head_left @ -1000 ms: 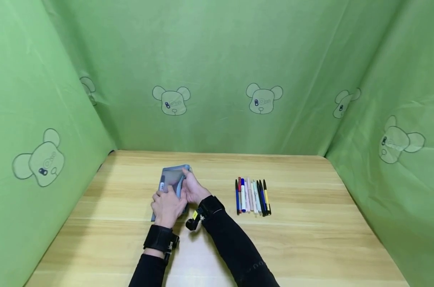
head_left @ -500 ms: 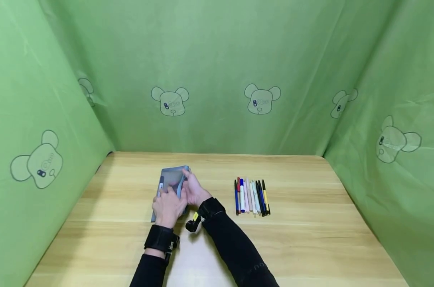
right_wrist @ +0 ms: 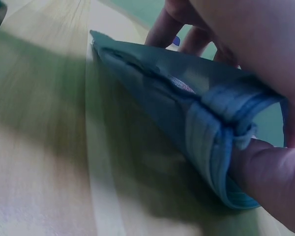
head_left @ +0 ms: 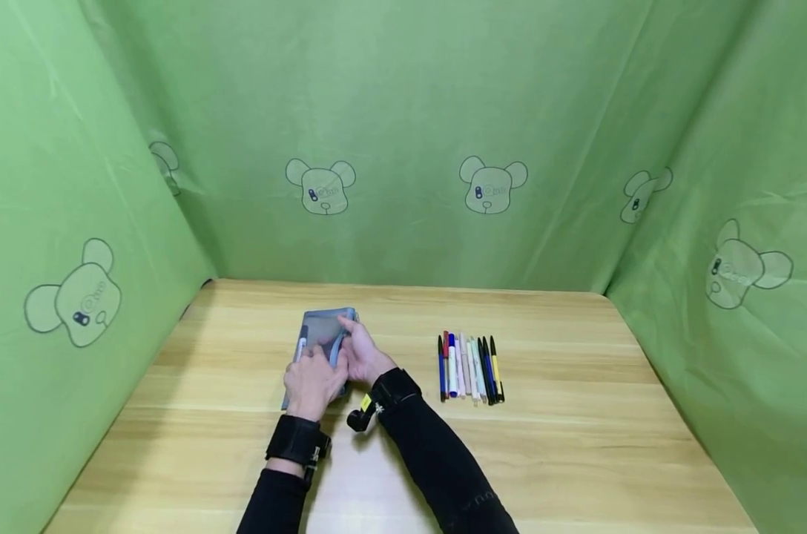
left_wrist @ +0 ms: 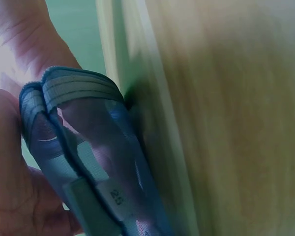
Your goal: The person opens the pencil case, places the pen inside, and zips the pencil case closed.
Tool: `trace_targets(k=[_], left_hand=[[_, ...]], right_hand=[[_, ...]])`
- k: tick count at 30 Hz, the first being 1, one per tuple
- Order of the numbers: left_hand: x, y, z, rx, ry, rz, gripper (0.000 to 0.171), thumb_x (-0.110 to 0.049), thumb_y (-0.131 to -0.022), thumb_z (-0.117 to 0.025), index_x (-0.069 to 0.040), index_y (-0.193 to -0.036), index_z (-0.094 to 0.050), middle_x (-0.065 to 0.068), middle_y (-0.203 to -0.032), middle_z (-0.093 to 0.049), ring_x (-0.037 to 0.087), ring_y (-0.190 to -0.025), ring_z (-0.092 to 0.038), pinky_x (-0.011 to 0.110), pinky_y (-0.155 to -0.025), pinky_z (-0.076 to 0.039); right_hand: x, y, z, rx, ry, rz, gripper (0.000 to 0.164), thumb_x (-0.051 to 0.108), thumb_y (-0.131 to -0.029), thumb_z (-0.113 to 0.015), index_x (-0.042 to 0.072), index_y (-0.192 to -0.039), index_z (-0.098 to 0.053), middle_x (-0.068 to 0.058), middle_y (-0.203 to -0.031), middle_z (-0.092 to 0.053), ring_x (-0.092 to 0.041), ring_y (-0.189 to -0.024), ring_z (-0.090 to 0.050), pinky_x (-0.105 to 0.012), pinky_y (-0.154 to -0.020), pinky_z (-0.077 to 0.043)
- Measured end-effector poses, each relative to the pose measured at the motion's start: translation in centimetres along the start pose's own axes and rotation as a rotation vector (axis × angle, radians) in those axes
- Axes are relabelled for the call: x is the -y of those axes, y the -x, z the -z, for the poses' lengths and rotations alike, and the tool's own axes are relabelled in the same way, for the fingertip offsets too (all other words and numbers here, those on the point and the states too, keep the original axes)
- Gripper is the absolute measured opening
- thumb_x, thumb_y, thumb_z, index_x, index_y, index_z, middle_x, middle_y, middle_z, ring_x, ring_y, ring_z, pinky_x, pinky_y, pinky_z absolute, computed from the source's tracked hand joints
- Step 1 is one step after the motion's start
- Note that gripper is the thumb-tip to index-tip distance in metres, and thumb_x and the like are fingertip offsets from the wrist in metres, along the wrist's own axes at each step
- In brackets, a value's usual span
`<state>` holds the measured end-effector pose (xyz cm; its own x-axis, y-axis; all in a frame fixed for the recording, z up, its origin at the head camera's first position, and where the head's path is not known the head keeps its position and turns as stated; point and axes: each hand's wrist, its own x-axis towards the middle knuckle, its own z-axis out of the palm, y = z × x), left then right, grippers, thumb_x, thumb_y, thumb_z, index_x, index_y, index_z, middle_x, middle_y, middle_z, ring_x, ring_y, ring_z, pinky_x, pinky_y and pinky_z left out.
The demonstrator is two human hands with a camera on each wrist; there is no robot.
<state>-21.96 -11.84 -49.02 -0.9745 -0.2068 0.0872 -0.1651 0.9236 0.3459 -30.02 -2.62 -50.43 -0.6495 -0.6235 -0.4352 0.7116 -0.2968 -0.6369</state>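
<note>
A blue-grey mesh zipper pouch (head_left: 320, 325) is on the left half of the table, with a dark-capped marker (head_left: 301, 345) showing at its left side. My left hand (head_left: 311, 382) lies across its near part and grips it by the open edge. From the right, my right hand (head_left: 365, 356) holds the pouch's right side, fingertips at the zipper edge. The left wrist view shows the parted opening (left_wrist: 81, 91) and fingers through the mesh. In the right wrist view a digit reaches into the open end of the pouch (right_wrist: 206, 132), which hides its tip.
A row of several pens and markers (head_left: 470, 367) lies side by side to the right of the hands on the wooden table (head_left: 577, 415). Green curtains (head_left: 403, 96) printed with bear heads stand behind and at both sides.
Both hands stay at the pouch with barely any shift of the fingers. The head view moves slightly; the pens lie as before.
</note>
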Motion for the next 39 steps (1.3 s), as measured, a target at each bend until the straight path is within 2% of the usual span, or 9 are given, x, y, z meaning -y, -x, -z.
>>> trace_targets(k=[4,8,12,15,20,26,32,36,39], left_hand=[[-0.1,-0.1,0.0,0.015,0.008,0.004,0.069,-0.052,-0.100,-0.044,0.012,-0.120,-0.060,0.037,-0.106,-0.067,0.054,-0.089,-0.065,0.057,-0.071,-0.055],[0.0,-0.1,0.0,0.029,-0.003,0.006,0.070,-0.054,-0.100,-0.043,0.011,-0.121,-0.060,0.036,-0.110,-0.066,0.055,-0.091,-0.064,0.058,-0.072,-0.054],[-0.1,-0.2,-0.1,0.024,0.000,0.014,0.068,-0.054,-0.100,-0.043,0.009,-0.116,-0.061,0.036,-0.111,-0.066,0.055,-0.092,-0.064,0.058,-0.072,-0.054],[-0.1,-0.3,-0.2,0.020,0.011,0.022,0.066,-0.053,-0.099,-0.044,0.008,-0.114,-0.061,0.036,-0.111,-0.066,0.055,-0.094,-0.064,0.058,-0.073,-0.054],[-0.2,-0.3,-0.1,0.014,0.011,0.022,0.067,-0.053,-0.099,-0.043,0.009,-0.114,-0.061,0.034,-0.108,-0.065,0.054,-0.092,-0.065,0.058,-0.071,-0.054],[-0.2,-0.4,0.0,0.012,0.011,0.013,0.070,-0.054,-0.100,-0.044,0.011,-0.118,-0.062,0.034,-0.110,-0.064,0.054,-0.092,-0.065,0.059,-0.072,-0.055],[-0.2,-0.4,-0.3,0.019,0.015,0.003,0.070,-0.055,-0.100,-0.044,0.010,-0.119,-0.062,0.033,-0.114,-0.063,0.054,-0.093,-0.065,0.060,-0.073,-0.054],[-0.2,-0.5,-0.3,0.020,0.013,0.002,0.070,-0.055,-0.100,-0.043,0.010,-0.121,-0.061,0.034,-0.117,-0.062,0.054,-0.095,-0.064,0.060,-0.074,-0.054],[-0.2,-0.6,-0.3,0.024,0.008,0.006,0.070,-0.055,-0.100,-0.043,0.010,-0.122,-0.061,0.034,-0.118,-0.062,0.054,-0.095,-0.064,0.059,-0.074,-0.054]], right_hand=[[0.1,0.2,0.1,0.004,0.020,-0.005,0.073,0.056,-0.102,-0.033,0.001,-0.151,-0.033,-0.009,-0.116,-0.056,-0.020,-0.113,-0.055,-0.037,-0.115,-0.039],[0.5,0.5,-0.1,-0.024,0.094,-0.008,0.071,0.052,-0.104,-0.033,0.002,-0.154,-0.030,-0.004,-0.103,-0.061,-0.014,-0.096,-0.060,-0.027,-0.091,-0.049],[1.4,1.2,-0.6,-0.116,0.253,0.008,0.061,0.046,-0.106,-0.037,-0.001,-0.145,-0.041,0.000,-0.084,-0.062,-0.008,-0.068,-0.060,-0.020,-0.064,-0.050],[2.5,2.2,-0.9,-0.215,0.428,0.007,0.053,0.045,-0.106,-0.039,0.000,-0.130,-0.051,-0.001,-0.078,-0.059,-0.007,-0.058,-0.055,-0.020,-0.057,-0.048],[4.2,4.1,-1.2,-0.342,0.711,0.019,0.054,0.045,-0.104,-0.045,-0.003,-0.126,-0.057,-0.013,-0.093,-0.069,-0.019,-0.071,-0.065,-0.036,-0.075,-0.058],[5.5,6.0,-1.6,-0.362,0.955,0.057,0.048,0.036,-0.102,-0.055,-0.004,-0.129,-0.062,-0.024,-0.125,-0.069,-0.040,-0.108,-0.069,-0.053,-0.101,-0.054],[7.2,8.2,-1.7,-0.430,1.216,0.178,0.033,0.030,-0.099,-0.061,0.003,-0.116,-0.068,-0.014,-0.119,-0.070,-0.022,-0.090,-0.062,-0.041,-0.090,-0.055],[8.2,9.3,-1.3,-0.499,1.358,0.238,0.032,0.030,-0.096,-0.065,0.004,-0.116,-0.068,-0.013,-0.125,-0.067,-0.025,-0.108,-0.064,-0.040,-0.094,-0.054],[8.6,9.9,-0.9,-0.530,1.391,0.258,0.038,0.028,-0.096,-0.066,0.002,-0.125,-0.065,-0.017,-0.133,-0.065,-0.033,-0.120,-0.063,-0.046,-0.103,-0.052]])
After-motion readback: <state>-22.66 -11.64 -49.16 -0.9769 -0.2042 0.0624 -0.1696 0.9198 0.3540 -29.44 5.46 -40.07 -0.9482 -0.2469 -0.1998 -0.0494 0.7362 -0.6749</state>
